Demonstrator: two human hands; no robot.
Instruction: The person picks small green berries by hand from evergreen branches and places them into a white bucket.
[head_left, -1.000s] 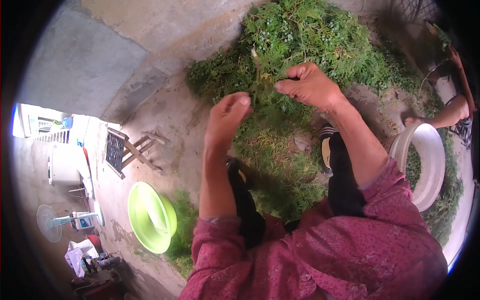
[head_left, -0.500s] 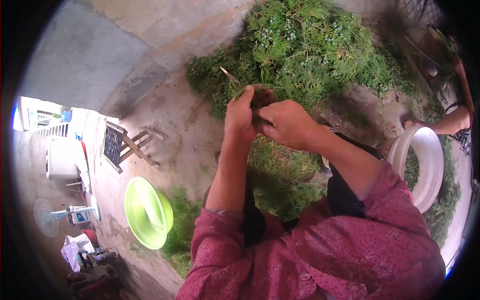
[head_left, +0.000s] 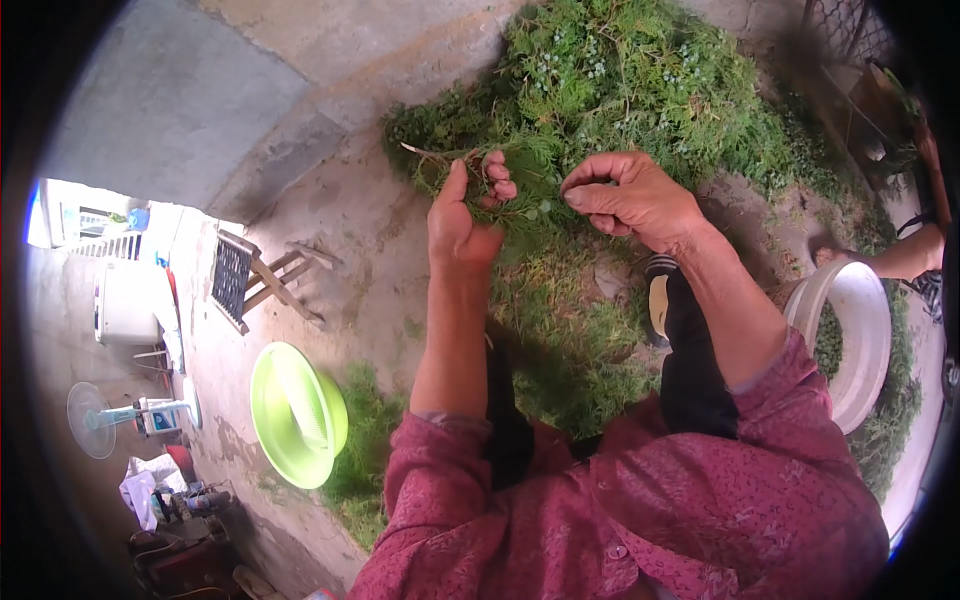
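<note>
My left hand point(head_left: 462, 228) is closed around a green conifer sprig point(head_left: 518, 208). The sprig's pale cut stem sticks out past the thumb to the left, and its feathery leaves hang out on the right of the fingers. My right hand point(head_left: 640, 203) is held apart from it, thumb and fingers curled together in a pinch; anything between the tips is too small to make out. Beyond both hands rises a large heap of conifer branches point(head_left: 630, 90) with small pale bluish cones. Loose green clippings point(head_left: 570, 330) cover the floor below, between my legs.
A lime-green basin point(head_left: 268, 440) with a strainer stands left on the concrete floor. Behind it is a folding wooden stool point(head_left: 265, 285). A white bucket point(head_left: 870, 340) lies to the right, near another person's arm or leg point(head_left: 910, 248). A fan point(head_left: 92, 420) stands far left.
My hands were together at the sprig; now the right hand has pulled away to the right. My left hand has shifted slightly left, still holding the sprig.
</note>
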